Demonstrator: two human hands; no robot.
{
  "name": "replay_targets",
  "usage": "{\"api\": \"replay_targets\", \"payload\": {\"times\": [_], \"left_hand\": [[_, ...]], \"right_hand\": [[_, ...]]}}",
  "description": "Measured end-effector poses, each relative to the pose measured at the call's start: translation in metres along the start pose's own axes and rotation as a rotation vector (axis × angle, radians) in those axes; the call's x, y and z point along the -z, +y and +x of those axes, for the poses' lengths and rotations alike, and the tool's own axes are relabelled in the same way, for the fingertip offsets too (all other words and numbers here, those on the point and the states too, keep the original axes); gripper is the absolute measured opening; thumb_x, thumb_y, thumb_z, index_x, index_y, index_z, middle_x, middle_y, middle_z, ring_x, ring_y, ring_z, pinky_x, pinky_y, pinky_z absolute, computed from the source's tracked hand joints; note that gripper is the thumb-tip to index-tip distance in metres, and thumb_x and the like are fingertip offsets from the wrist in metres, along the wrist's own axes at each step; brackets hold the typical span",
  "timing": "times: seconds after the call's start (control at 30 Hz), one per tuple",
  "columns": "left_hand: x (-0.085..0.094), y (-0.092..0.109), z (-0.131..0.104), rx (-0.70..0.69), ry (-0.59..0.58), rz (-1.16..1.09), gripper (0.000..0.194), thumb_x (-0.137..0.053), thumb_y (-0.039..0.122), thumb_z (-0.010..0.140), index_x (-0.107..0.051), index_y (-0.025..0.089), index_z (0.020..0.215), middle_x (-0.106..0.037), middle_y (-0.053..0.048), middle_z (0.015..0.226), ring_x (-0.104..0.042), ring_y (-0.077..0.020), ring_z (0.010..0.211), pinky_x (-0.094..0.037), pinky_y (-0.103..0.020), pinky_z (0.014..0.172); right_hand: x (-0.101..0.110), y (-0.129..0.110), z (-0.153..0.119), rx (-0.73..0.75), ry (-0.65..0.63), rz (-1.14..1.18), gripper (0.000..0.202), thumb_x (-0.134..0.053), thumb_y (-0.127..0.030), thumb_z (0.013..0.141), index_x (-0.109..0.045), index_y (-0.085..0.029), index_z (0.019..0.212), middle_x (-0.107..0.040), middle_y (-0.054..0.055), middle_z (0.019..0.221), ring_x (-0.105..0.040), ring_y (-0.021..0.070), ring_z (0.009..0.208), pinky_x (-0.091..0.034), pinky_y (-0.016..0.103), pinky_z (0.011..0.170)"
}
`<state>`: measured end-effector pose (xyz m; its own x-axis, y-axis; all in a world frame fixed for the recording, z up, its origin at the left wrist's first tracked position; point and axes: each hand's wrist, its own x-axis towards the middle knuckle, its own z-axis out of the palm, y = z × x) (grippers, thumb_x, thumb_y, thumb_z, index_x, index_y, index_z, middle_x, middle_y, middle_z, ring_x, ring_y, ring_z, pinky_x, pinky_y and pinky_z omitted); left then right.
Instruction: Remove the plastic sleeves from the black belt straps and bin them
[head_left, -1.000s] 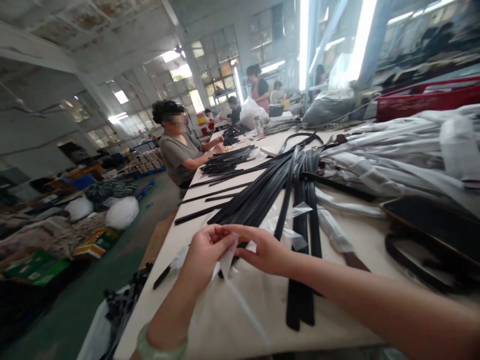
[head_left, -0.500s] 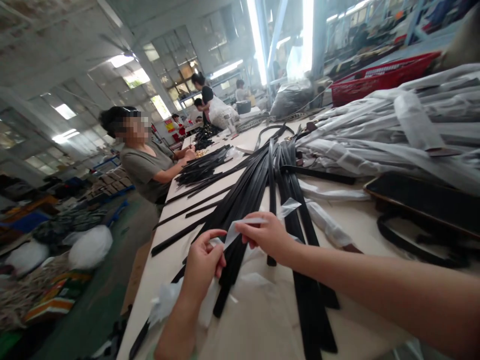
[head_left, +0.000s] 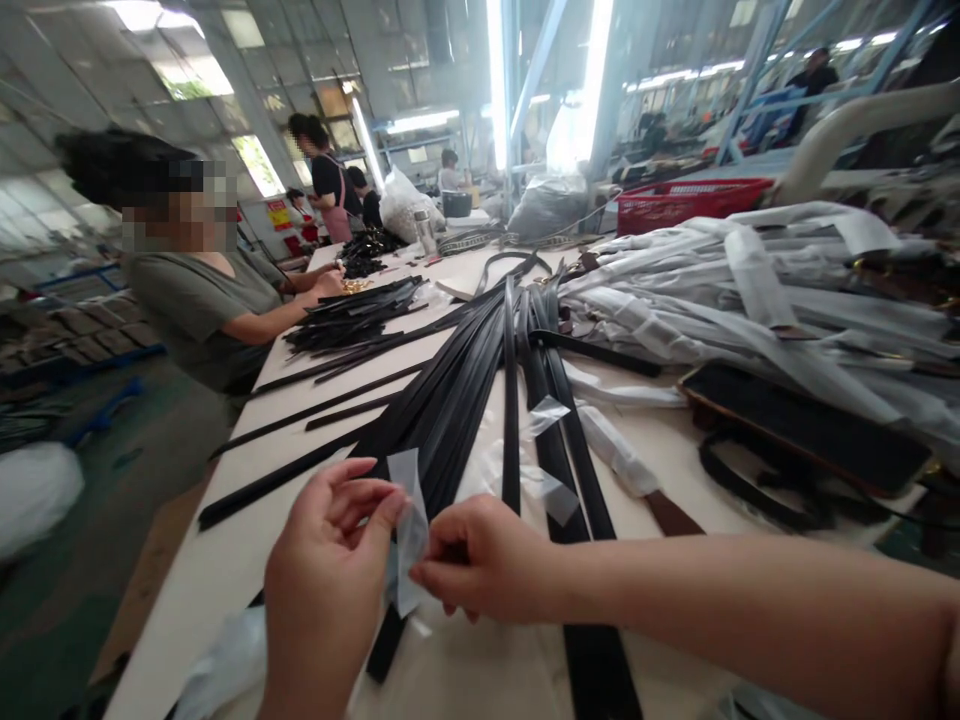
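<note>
Between my two hands is a small translucent plastic strip [head_left: 409,540], held upright above the black straps. My left hand [head_left: 337,545] pinches its upper left side between thumb and fingers. On the lower right edge, my right hand [head_left: 480,560] grips the strip with curled fingers. Long black straps [head_left: 465,400] fan out across the table beneath and beyond my hands. Several loose bits of clear plastic [head_left: 546,415] rest on the straps to the right. Under my left wrist, more crumpled plastic film [head_left: 229,655] lies near the table edge.
To the right is a large heap of white-wrapped straps [head_left: 712,290], with a black padded block [head_left: 802,425] in front. A red basket [head_left: 682,205] stands behind. At the left table edge a co-worker [head_left: 202,290] handles small pieces beside a pile of short black strips [head_left: 352,315].
The strip has turned from slanting to nearly upright, and both hands have come lower and nearer. My right hand has moved down along it. The view has swung and levelled.
</note>
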<state>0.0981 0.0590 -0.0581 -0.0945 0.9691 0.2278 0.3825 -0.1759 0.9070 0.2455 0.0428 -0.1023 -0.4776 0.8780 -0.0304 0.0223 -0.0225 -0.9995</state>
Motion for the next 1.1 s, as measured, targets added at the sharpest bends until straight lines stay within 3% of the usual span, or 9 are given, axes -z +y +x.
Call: {"api": "replay_targets", "payload": {"times": [0.07, 0.2, 0.4, 0.53, 0.67, 0.77, 0.83, 0.97, 1.1], "left_hand": [[0.0, 0.0, 0.0, 0.032, -0.004, -0.059, 0.042, -0.074, 0.034, 0.067, -0.056, 0.017, 0.1, -0.067, -0.003, 0.08, -0.067, -0.0178, 0.077, -0.056, -0.027, 0.073], [-0.002, -0.003, 0.002, 0.139, -0.155, -0.1, 0.046, -0.074, 0.037, 0.066, -0.059, 0.012, 0.101, -0.068, -0.008, 0.088, -0.066, -0.02, 0.083, -0.056, -0.029, 0.076], [-0.004, -0.006, 0.003, 0.107, -0.192, -0.027, 0.05, -0.078, 0.031, 0.059, -0.061, 0.013, 0.102, -0.067, -0.009, 0.099, -0.064, -0.0195, 0.087, -0.056, -0.028, 0.076], [-0.005, -0.006, 0.002, 0.156, -0.198, -0.067, 0.041, -0.073, 0.032, 0.066, -0.063, 0.013, 0.1, -0.069, -0.008, 0.094, -0.066, -0.0187, 0.084, -0.055, -0.027, 0.077], [-0.003, -0.007, 0.006, 0.298, -0.268, -0.19, 0.045, -0.079, 0.036, 0.061, -0.066, 0.011, 0.096, -0.071, -0.008, 0.086, -0.066, -0.018, 0.078, -0.054, -0.025, 0.071], [0.0, -0.009, 0.008, 0.332, -0.286, -0.268, 0.047, -0.082, 0.036, 0.058, -0.068, 0.013, 0.096, -0.071, -0.007, 0.085, -0.065, -0.0166, 0.076, -0.052, -0.023, 0.068], [0.002, -0.011, 0.01, 0.323, -0.257, -0.3, 0.045, -0.083, 0.036, 0.057, -0.07, 0.013, 0.093, -0.072, -0.007, 0.086, -0.064, -0.0171, 0.077, -0.051, -0.024, 0.07], [0.004, -0.015, 0.01, 0.281, -0.197, -0.321, 0.031, -0.083, 0.034, 0.056, -0.071, 0.013, 0.075, -0.07, -0.006, 0.075, -0.061, -0.0166, 0.073, -0.049, -0.025, 0.069], [0.005, -0.016, 0.009, 0.188, -0.224, -0.275, 0.022, -0.078, 0.03, 0.061, -0.064, 0.013, 0.062, -0.06, 0.0, 0.061, -0.052, -0.0102, 0.061, -0.042, -0.019, 0.06]], "right_hand": [[0.003, 0.001, 0.001, 0.022, -0.003, -0.046, 0.024, -0.06, -0.028, 0.079, -0.053, -0.015, 0.06, -0.056, -0.003, 0.053, -0.052, 0.0072, 0.04, -0.038, 0.013, 0.034], [0.007, 0.0, 0.003, 0.079, -0.008, -0.132, 0.023, -0.057, -0.025, 0.079, -0.051, -0.016, 0.059, -0.054, -0.004, 0.051, -0.051, 0.0069, 0.041, -0.036, 0.013, 0.037], [0.0, 0.006, 0.001, 0.285, 0.072, -0.401, 0.028, -0.06, -0.012, 0.069, -0.04, -0.016, 0.05, -0.03, -0.01, 0.043, -0.028, 0.0032, 0.039, -0.019, 0.016, 0.038], [-0.002, 0.01, 0.0, 0.331, 0.097, -0.483, 0.028, -0.062, -0.013, 0.068, -0.04, -0.016, 0.051, -0.03, -0.01, 0.045, -0.03, 0.0034, 0.041, -0.02, 0.017, 0.04], [0.002, 0.006, 0.0, 0.396, -0.01, -0.557, 0.024, -0.064, -0.016, 0.073, -0.049, -0.015, 0.054, -0.04, -0.008, 0.05, -0.037, 0.0044, 0.045, -0.026, 0.017, 0.044], [0.019, -0.009, 0.003, 0.277, -0.265, -0.511, 0.012, -0.064, -0.022, 0.081, -0.061, -0.015, 0.071, -0.054, -0.006, 0.059, -0.049, 0.0055, 0.05, -0.034, 0.015, 0.05], [0.04, -0.023, 0.007, 0.189, -0.334, -0.565, 0.01, -0.067, -0.026, 0.082, -0.066, -0.016, 0.084, -0.062, -0.004, 0.069, -0.057, 0.0076, 0.058, -0.039, 0.015, 0.055], [0.088, -0.044, 0.012, 0.13, -0.134, -1.131, 0.02, -0.078, -0.026, 0.069, -0.07, -0.019, 0.087, -0.065, 0.001, 0.085, -0.061, 0.0178, 0.08, -0.039, 0.022, 0.063], [0.107, -0.045, 0.011, -0.003, -0.207, -1.333, 0.045, -0.084, -0.03, 0.058, -0.067, -0.022, 0.099, -0.06, 0.004, 0.098, -0.06, 0.0218, 0.084, -0.038, 0.024, 0.061]]}}
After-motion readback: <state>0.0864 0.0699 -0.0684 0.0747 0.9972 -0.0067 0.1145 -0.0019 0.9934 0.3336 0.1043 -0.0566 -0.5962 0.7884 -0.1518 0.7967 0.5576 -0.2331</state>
